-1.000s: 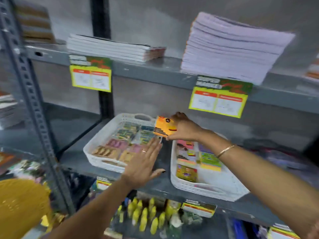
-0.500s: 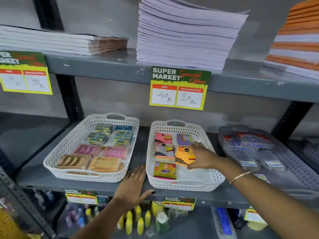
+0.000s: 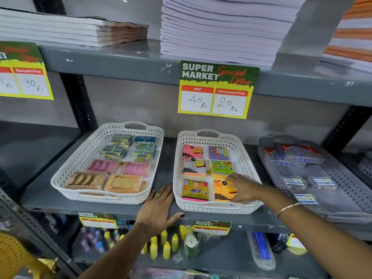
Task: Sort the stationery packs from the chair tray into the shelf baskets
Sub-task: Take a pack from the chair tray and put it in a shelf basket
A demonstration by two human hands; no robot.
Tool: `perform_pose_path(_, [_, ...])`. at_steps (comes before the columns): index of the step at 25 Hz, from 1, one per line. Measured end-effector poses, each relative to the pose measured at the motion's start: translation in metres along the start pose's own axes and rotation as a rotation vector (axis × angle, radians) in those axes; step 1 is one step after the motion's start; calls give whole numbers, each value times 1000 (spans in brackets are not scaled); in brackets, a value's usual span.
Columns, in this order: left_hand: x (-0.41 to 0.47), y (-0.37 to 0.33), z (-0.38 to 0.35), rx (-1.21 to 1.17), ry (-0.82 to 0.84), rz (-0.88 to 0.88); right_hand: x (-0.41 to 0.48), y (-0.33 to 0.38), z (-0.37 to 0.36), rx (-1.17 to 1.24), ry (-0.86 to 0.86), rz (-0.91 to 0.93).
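An orange sticky-note pack [image 3: 222, 191] lies at the front right of the middle white basket [image 3: 213, 208], beside several other coloured note packs. My right hand [image 3: 244, 188] rests on its right edge, fingers bent onto the pack. My left hand [image 3: 158, 207] lies flat and spread on the grey shelf [image 3: 120, 210], between the middle basket and the left white basket [image 3: 96, 196], which holds pink, tan and blue-yellow packs. A corner of the yellow chair [image 3: 12, 258] shows at bottom left; its tray is hidden.
A grey basket [image 3: 346, 200] with boxed packs stands on the right. Stacks of notebooks [image 3: 221, 31] fill the shelf above, with a price sign [image 3: 217, 89] hanging from its edge. Yellow bottles [image 3: 165, 246] sit on the shelf below. A dark upright post [image 3: 80, 103] stands behind the left basket.
My right hand carried the orange pack from above the baskets down into the middle basket, then slid it to the front right slot. The camera view swung right; my left hand stayed on the shelf.
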State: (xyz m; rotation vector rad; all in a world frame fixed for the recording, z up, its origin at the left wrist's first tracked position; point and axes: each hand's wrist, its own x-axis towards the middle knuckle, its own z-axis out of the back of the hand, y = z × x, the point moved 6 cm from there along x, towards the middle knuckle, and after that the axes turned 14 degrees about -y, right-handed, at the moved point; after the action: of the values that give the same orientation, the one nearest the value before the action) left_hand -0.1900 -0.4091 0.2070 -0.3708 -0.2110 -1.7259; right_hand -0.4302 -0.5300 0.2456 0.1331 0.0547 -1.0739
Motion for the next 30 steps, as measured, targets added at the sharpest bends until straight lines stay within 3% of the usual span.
perform_pose_path(17, [-2,-3,3,-23,-29,16,-7,9,10,111,18,27])
perform_pose_path(24, [-3,-5,9,-54,-13,63,4,68,64,258,-258,211])
perform_pose_path(27, [-24,-3,26,-155,-128,152,11,117,93,349,-393,338])
perform_pose_path(30, [-75,4,38,-91,-190,177,14,191,110,462,-463,506])
